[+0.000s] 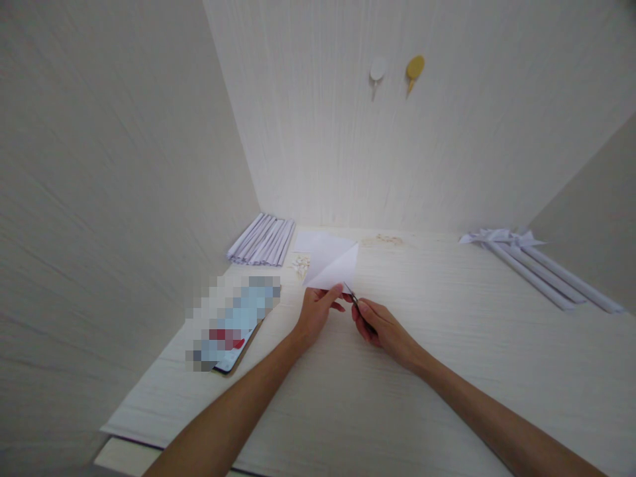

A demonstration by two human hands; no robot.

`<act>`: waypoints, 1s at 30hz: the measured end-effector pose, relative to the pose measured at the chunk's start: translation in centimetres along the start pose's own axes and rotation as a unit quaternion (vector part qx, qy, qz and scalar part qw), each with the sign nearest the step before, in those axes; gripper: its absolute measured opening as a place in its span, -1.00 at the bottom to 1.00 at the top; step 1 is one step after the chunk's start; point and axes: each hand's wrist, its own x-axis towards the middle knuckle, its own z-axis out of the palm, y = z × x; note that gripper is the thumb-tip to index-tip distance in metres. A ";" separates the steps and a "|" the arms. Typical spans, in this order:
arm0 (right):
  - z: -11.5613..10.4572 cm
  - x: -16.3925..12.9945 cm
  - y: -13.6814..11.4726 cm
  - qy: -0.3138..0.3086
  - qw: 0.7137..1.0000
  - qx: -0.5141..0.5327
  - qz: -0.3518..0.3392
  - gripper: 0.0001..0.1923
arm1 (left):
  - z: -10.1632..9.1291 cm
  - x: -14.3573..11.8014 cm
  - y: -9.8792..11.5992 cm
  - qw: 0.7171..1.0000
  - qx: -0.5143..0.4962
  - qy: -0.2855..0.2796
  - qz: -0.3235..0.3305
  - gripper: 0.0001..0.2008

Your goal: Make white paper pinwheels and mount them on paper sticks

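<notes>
White paper, folded to a triangle point(334, 268), is held up just above the pale worktop point(447, 371), near its middle. The left hand point(314, 315) pinches the lower corner of the triangle between thumb and fingers. The right hand point(380, 324) is closed round a small pair of scissors point(354, 299), whose tip meets the paper's lower edge beside the left thumb; whether the blades have bitten in cannot be told. The two hands sit close together but do not touch.

Finished items appear on both sides: a row of rolled paper tubes point(262, 240) lies at the back left against the wall, and several long paper rolls with a paper bow point(536, 268) lie at the far right. A flat sheet point(308, 242) rests behind the triangle. A phone point(231, 324) lies to the left of the left forearm.

Judgement: folding of this piece looks complete; cutting is at its very start, with the triangle's outline intact.
</notes>
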 end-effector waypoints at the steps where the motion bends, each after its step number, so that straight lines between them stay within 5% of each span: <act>1: 0.0 0.0 0.1 0.001 1.000 -0.005 -0.004 -0.60 | 0.0 0.0 0.0 1.000 0.000 0.000 0.000 -0.81; 30: 0.1 0.0 0.0 0.031 0.996 -0.072 -0.032 -0.57 | 0.1 0.1 -0.1 1.000 -0.024 0.001 -0.010 -0.84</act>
